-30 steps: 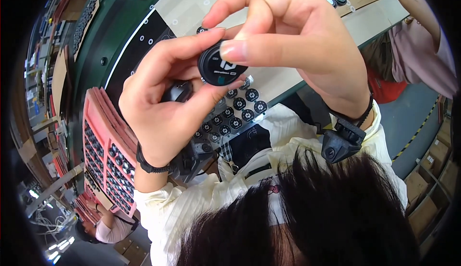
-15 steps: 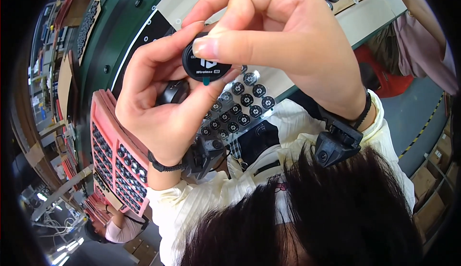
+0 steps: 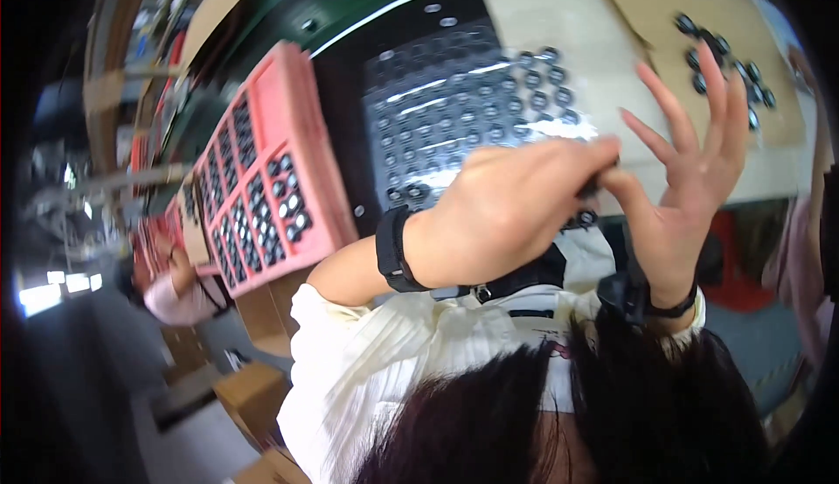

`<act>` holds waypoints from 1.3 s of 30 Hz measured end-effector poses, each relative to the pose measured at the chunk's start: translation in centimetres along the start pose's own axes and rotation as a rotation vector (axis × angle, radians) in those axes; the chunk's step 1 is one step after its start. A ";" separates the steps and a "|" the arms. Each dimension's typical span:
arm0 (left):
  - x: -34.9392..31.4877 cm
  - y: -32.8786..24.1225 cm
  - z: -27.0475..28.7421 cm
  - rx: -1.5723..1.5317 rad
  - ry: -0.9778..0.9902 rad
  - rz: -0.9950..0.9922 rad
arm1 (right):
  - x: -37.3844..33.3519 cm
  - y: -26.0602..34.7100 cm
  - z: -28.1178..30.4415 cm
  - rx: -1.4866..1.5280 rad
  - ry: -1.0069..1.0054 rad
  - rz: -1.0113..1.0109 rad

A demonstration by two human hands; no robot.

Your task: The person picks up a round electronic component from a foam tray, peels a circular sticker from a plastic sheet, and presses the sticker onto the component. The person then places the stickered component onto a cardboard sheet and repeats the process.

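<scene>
Spreading its fingers wide, my right hand [image 3: 686, 191] had lifted them off the black disc [image 3: 592, 188], whose face its thumb had covered half a second earlier. My left hand [image 3: 494, 213], now turned back-upward, pinched that piece narrowly; it showed only as a blurred sliver, seemingly borne mainly by that grip. I couldn't tell whether my right thumb touched it. It sat near the clear tray's [image 3: 428, 89] near right corner, the pink tray [image 3: 293, 104] well left, cardboard [image 3: 642, 3] far right.
</scene>
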State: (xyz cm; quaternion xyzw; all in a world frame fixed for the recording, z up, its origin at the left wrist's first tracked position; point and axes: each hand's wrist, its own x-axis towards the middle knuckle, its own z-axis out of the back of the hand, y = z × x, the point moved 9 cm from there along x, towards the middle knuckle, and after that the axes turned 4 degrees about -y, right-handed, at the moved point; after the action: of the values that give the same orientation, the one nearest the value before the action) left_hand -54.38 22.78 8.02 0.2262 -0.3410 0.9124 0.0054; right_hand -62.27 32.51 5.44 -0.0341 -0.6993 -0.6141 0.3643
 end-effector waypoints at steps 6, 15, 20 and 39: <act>-4.1 12.1 6.7 -0.013 0.057 0.428 | -2.3 -4.7 2.8 -0.131 -0.029 -0.201; -11.2 29.8 22.3 1.261 0.168 0.484 | -4.8 -8.6 5.2 -0.249 -0.050 -0.389; -10.4 28.3 23.2 1.006 -0.001 0.480 | -4.3 -8.1 3.8 -0.279 -0.049 -0.334; -13.8 29.6 23.3 0.978 0.085 0.498 | -3.4 -7.6 -0.9 -0.341 0.194 -0.221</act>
State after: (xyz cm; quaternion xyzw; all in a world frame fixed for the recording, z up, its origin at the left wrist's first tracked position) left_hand -37.37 -12.46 -0.57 0.0776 0.0802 0.9466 -0.3025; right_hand -63.17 31.25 -2.76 0.0409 -0.5465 -0.7601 0.3492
